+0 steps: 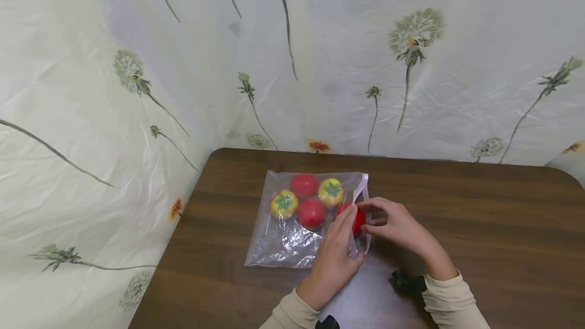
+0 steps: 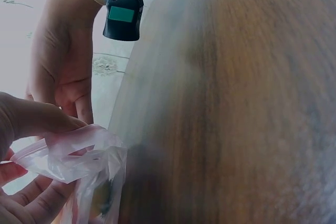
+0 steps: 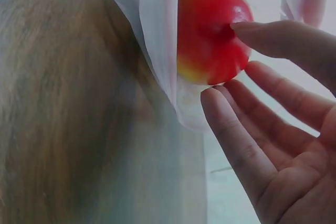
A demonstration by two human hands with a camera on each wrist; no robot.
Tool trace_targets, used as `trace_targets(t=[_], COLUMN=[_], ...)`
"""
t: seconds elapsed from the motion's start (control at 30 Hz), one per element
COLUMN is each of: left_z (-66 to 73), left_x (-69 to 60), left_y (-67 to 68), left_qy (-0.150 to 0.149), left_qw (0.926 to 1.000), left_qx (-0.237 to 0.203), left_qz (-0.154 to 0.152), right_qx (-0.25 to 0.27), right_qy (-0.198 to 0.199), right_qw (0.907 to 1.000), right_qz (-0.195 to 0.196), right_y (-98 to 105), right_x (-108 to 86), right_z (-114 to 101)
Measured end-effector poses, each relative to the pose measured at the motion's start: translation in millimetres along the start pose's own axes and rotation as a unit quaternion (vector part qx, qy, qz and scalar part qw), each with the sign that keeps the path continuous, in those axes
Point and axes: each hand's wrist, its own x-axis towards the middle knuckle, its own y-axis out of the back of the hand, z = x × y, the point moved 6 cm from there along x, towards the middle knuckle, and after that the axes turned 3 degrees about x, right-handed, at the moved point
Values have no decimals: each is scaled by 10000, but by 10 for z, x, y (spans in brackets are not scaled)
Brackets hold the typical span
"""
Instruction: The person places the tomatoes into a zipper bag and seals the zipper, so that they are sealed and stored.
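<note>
1. Fingers of the left hand (image 1: 335, 255) are closed over the lip of a clear zip bag (image 1: 281, 253); in the left wrist view the plastic is seen pinched between thumb and fingers.
2. By the right hand (image 1: 395, 222), which is reached in from the right side of the table (image 1: 502, 227), a red fruit (image 1: 358, 223) is loosely grasped: its side is touched by the thumb, and the other fingers are curved beneath it.
3. This red fruit is seated in the bag's mouth, which faces the table's right edge; yellow patches on its skin are shown in the right wrist view.
4. Deeper in the bag, two more red fruits (image 1: 311, 213) and two yellow fruits (image 1: 330, 192) are enclosed. The bag is laid flat towards the table's far left corner.
5. The step in hand is judged to be the loading of the fifth fruit. For the next move, it would need to be pushed fully past the lip while the mouth is kept spread.
6. Sealing is not yet done; the slider (image 1: 365, 177) is seen at the mouth's far end.
7. Beyond the table's far edge, a flowered curtain (image 1: 329, 90) is hung.
</note>
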Motion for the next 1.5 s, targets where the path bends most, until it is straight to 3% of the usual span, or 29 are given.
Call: trace_targets(t=[0.5,0.77,1.23,1.5], left_z=[-5,6,8,15], left_x=[-1,-9,-10,-13], left_y=[8,21,8,25], left_qy=[75,-202,-329,-418], left_qw=[9999,9995,9990,9980], left_qx=[-110,31,59,171], left_qz=[-56,220,305,453], right_qx=[48,-82,-158,-11], right_qy=[311,552,1516,1231], right_qw=[9995,9984,9883,9921], right_qz=[91,40,9,-227], right_y=[-77,-156,-241,-285], right_x=[39,69,37,40], right_z=[-53,-39,-176,-157])
